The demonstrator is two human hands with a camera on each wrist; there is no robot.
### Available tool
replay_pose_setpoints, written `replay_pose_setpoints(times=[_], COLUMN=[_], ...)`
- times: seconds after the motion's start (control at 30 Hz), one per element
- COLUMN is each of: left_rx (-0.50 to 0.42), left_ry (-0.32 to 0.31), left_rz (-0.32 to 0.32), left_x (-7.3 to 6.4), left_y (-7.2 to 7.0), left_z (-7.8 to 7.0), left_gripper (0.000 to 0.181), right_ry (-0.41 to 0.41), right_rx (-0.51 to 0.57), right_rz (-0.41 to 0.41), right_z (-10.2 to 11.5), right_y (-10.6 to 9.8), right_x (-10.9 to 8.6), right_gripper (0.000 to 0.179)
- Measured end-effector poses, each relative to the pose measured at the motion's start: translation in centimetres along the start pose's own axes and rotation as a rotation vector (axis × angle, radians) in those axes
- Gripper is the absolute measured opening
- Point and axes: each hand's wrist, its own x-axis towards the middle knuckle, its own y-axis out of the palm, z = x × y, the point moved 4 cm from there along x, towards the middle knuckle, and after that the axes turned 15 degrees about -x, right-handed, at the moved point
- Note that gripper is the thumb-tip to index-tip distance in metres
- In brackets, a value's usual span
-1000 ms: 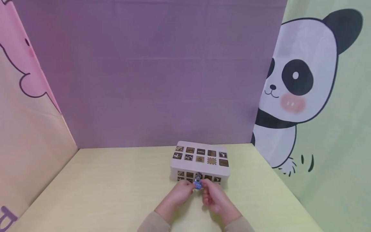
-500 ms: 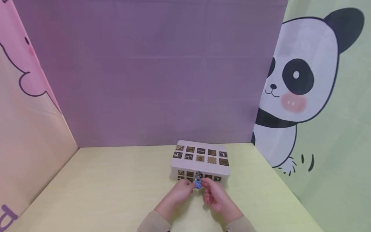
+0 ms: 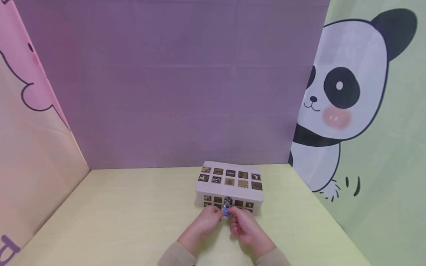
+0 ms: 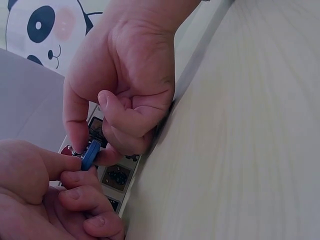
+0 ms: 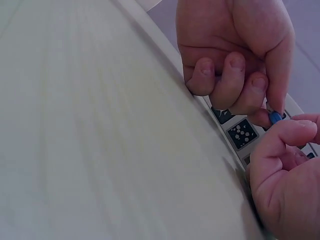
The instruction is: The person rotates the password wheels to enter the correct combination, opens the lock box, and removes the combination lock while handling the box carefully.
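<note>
A small blue padlock [image 3: 226, 212] with a silver shackle hangs at the metal clasp [image 3: 228, 200] on the front of a white box [image 3: 217, 189]. My left hand [image 3: 208, 220] pinches the padlock from the left between thumb and fingers. From the right, my right hand [image 3: 245, 224] has its thumb and index finger on the padlock's front, other fingers curled into the palm. Both hands meet around the padlock's blue body [image 4: 90, 155] in the left wrist view. Fingers hide most of the padlock [image 5: 275, 117] in the right wrist view.
The box, its lid down and printed with dark square pictures, stands on a pale wooden table [image 3: 133, 214] near the back. Behind rises a purple cloth wall [image 3: 186, 92]. A panda print [image 3: 352, 81] covers the right wall; the left one is pinkish.
My right hand has shifted slightly left, bringing its fingertips from the padlock's right edge over its front. My left hand and the box stay where they were.
</note>
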Motion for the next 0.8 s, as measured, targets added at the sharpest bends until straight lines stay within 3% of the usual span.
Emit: replay_pose_setpoints(times=[0.8], left_rx=[-0.001], left_ry=[-0.005], left_rz=[-0.005], left_x=[0.05], left_y=[-0.07], left_z=[-0.06], left_gripper=[0.029], right_ry=[0.031], right_rx=[-0.030], right_rz=[-0.042], right_z=[0.06], right_y=[0.32], right_x=[0.25], right_gripper=[0.014])
